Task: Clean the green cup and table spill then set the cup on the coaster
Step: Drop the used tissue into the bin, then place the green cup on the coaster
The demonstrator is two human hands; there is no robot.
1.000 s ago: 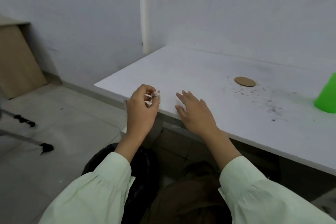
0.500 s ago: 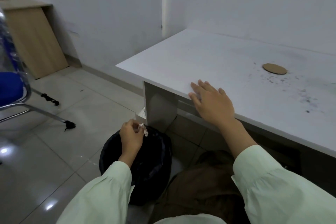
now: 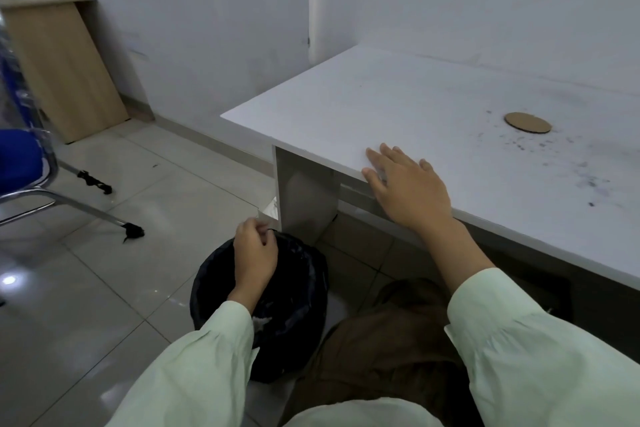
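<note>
The green cup is out of view. A round brown coaster (image 3: 527,122) lies on the white table (image 3: 381,104), with dark specks of spill (image 3: 585,180) scattered to its right and front. My right hand (image 3: 408,187) rests flat on the table's front edge, fingers spread, holding nothing. My left hand (image 3: 254,253) hangs over a black-lined bin (image 3: 294,305) on the floor, fingers loosely curled, with nothing visible in them. A white scrap of tissue (image 3: 261,321) lies inside the bin beside my sleeve.
A small white box of tissue (image 3: 269,211) sits on the floor against the table leg (image 3: 304,198). At the left are a blue chair (image 3: 20,163) with metal legs and a wooden cabinet (image 3: 65,69). The floor is tiled.
My left hand carried a crumpled tissue from the table edge down over the bin; the tissue no longer shows in it. My view swung left and the green cup left the frame.
</note>
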